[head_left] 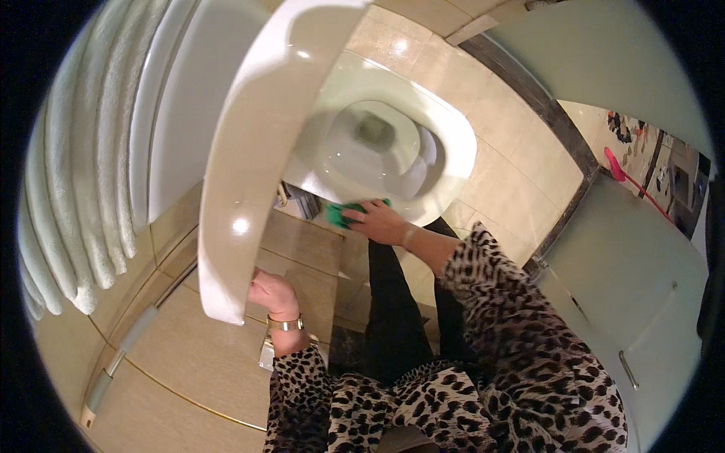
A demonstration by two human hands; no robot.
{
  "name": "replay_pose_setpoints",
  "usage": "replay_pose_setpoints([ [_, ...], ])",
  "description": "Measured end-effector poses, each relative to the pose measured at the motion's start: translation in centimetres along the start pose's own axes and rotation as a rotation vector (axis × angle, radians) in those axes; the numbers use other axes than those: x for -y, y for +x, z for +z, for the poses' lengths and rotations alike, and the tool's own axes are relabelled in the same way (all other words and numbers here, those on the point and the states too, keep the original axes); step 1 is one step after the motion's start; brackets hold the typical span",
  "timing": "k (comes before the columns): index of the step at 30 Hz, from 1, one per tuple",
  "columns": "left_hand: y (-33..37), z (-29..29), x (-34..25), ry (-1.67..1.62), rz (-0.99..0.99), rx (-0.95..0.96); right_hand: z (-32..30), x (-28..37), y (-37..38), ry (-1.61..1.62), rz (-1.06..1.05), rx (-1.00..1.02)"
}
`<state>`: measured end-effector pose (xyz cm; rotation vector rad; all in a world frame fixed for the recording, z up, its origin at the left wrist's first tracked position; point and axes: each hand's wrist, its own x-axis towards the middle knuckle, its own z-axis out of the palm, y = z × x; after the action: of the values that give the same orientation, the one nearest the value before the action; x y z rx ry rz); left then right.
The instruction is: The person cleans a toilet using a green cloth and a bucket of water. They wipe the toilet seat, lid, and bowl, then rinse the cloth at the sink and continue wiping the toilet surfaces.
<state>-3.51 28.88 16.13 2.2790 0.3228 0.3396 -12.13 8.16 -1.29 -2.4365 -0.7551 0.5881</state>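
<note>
A white toilet bowl (453,136) stands in front of me with some water at its bottom. Its white seat or lid (249,143) is raised and leans over the left side. My right hand (381,223) presses a crumpled green cloth (346,214) against the near outer rim of the bowl. Beneath the raised piece's edge is my left hand (276,294), with a gold-coloured bracelet or watch (285,323) on the wrist. Its fingers are mostly hidden behind that edge, so I cannot tell whether they grip it.
Folded white towels (83,166) hang at the far left. A long-handled pole (140,328) leans along the tiled wall below them. Frosted glass panels (612,279) with a metal handle (628,370) stand on the right. A red long-handled tool (615,164) shows beyond a dark stone sill (563,128).
</note>
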Motion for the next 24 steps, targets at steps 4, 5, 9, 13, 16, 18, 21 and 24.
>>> replay_pose_setpoints([
  [4,0.0,-0.8,1.5,0.038,-0.032,0.016,-0.4,-4.2,-12.4,0.054,0.029,-0.028],
  [5,0.1,-0.7,1.1,0.03,-0.006,0.003,-1.2,-5.6,-14.5,0.095,0.129,-0.006],
  [9,-0.6,-0.2,1.7,-0.049,0.072,-0.036,-4.1,-13.0,-16.5,-0.156,0.308,-0.294],
  [13,-1.2,0.3,0.3,-0.062,0.142,0.048,-8.8,-19.3,-7.7,-0.091,0.479,-0.516],
  [16,-1.6,-2.8,8.4,-0.146,0.187,0.202,-12.8,-19.6,2.3,-0.111,0.537,-0.516],
  [18,-1.7,-2.9,7.3,-0.06,0.303,0.298,-14.2,-19.5,5.2,-0.169,0.575,-0.362],
  [21,-2.6,-1.4,-0.2,0.279,0.447,0.372,-12.4,-18.1,1.5,0.241,0.471,-0.498],
  [24,-4.1,-1.6,1.9,0.446,0.509,0.453,-7.3,-16.8,-7.4,0.324,0.5,-0.55],
])
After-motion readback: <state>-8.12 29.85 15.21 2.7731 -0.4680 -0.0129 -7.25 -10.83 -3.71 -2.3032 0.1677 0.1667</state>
